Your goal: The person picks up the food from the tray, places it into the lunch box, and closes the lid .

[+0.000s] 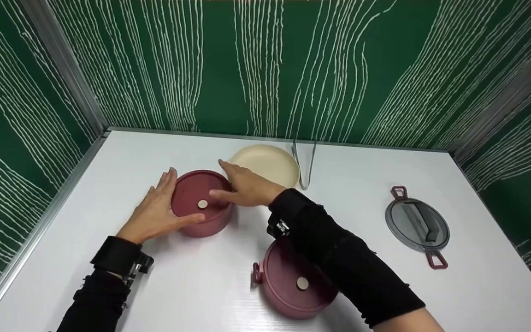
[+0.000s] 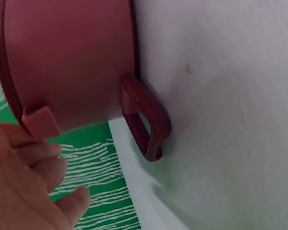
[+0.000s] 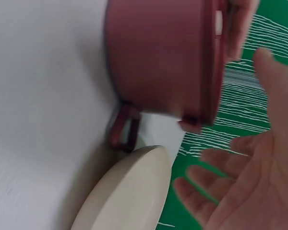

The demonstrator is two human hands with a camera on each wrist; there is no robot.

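Observation:
A dark red lidded pot with a pale round knob stands at the centre left of the table. My left hand lies along its left side, fingers extended by the lid's rim and thumb across the front. In the left wrist view those fingers touch the rim beside a small tab on the pot. Spread above the pot's right side is my right hand, its thumb over the lid. The right wrist view shows that palm turned toward the pot, fingers apart from it.
A cream shallow dish sits behind the pot, with metal tongs to its right. Below my right forearm stands a second red lidded pot. Farther right lies an object with a grey transparent round top and red handles.

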